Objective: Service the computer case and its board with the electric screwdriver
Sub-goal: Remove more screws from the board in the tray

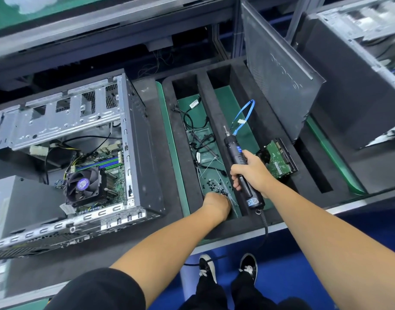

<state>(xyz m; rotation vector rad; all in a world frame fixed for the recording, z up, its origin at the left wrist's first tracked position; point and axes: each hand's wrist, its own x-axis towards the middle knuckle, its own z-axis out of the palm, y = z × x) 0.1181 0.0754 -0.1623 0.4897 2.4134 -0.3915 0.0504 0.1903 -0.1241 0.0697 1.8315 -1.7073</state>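
Observation:
The open computer case (138, 139) lies on its side at the left. Inside it sits the green board (111, 157) with a black cooler fan (83, 185). My right hand (250, 173) grips the black electric screwdriver (239, 159), its bit pointing away from me, above the foam tray. My left hand (216, 205) reaches down into the tray's left slot beside a pile of small black screws (216, 186); its fingers are hidden from view.
The black foam tray (180, 153) has green-bottomed slots holding black cables (198, 130), a blue cable (245, 117) and a hard drive (279, 159). A dark case side panel (279, 72) leans at the right. Another case (359, 41) stands far right.

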